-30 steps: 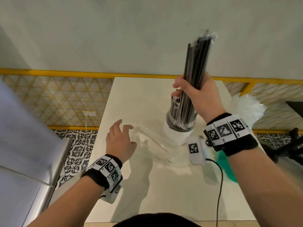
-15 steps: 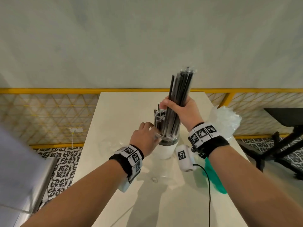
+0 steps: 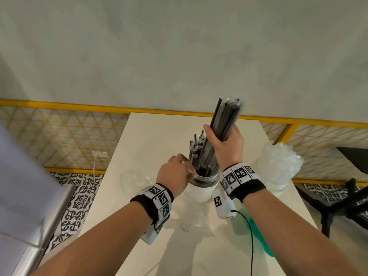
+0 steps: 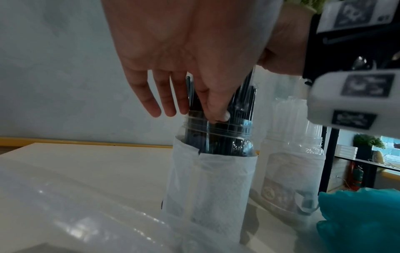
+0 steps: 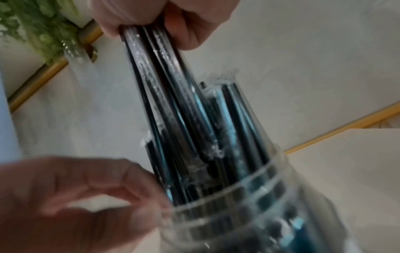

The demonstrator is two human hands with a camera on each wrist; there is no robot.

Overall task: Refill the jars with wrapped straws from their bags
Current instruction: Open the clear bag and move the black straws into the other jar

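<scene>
A pale wall (image 3: 179,52) fills the top of the head view, and a yellow rail (image 3: 79,106) is seen running along its foot. Below it a cream table (image 3: 151,140) is stretched out, with patterned floor tiles (image 3: 79,198) showing to its left.

On the table's right side a second jar (image 3: 278,166) packed with clear-wrapped straws is standing, just beside the one being filled. A crumpled clear bag (image 3: 135,178) is lying flat on the table to the left, and something teal (image 3: 258,240) is lying at the near right.

At the centre a clear jar (image 3: 201,188) wrapped in white paper is standing upright. A bundle of black wrapped straws (image 3: 225,120) is gripped in the right hand (image 3: 227,146), fingers and thumb curled tightly round its middle; the bundle is tilted, its lower ends already down inside the jar's mouth, its top well above the hand. Shorter-standing black straws (image 3: 195,148) are seen in the jar alongside.

The left hand (image 3: 175,174) is held at the jar's rim: the thumb is pressed against the threaded neck, and the other fingers (image 4: 151,99) are held straight and loosely spread beside the straws, nothing gripped.
</scene>
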